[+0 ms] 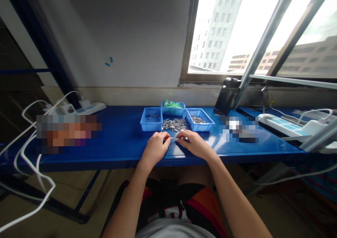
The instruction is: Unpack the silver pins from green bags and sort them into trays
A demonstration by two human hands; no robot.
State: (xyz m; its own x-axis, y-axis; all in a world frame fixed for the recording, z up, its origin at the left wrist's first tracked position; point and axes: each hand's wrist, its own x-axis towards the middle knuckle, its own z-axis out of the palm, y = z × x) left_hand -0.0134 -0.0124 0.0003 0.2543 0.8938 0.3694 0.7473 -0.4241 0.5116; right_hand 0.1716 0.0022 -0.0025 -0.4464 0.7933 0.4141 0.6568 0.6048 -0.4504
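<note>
Between my two hands, just above the blue table, is a small thin metal pin (173, 138). My left hand (156, 145) pinches one end of it with thumb and forefinger. At the other end, the fingertips of my right hand (193, 143) close on it. Beyond my fingers lies a loose pile of similar silvery metal pins (174, 124). A blue tray (151, 126) with a few pins stands left of the pile. To its right, another blue tray (202, 127) contains many pins. Behind sits a third blue tray (163, 109) with green plastic bags (172, 104).
The blue table (118, 139) runs along the wall under a window. A black flask (226, 95) stands at the back right. White cables (34, 167) and a power strip (92, 108) are at left; another power strip (281, 124) lies at right. Two patches are blurred out.
</note>
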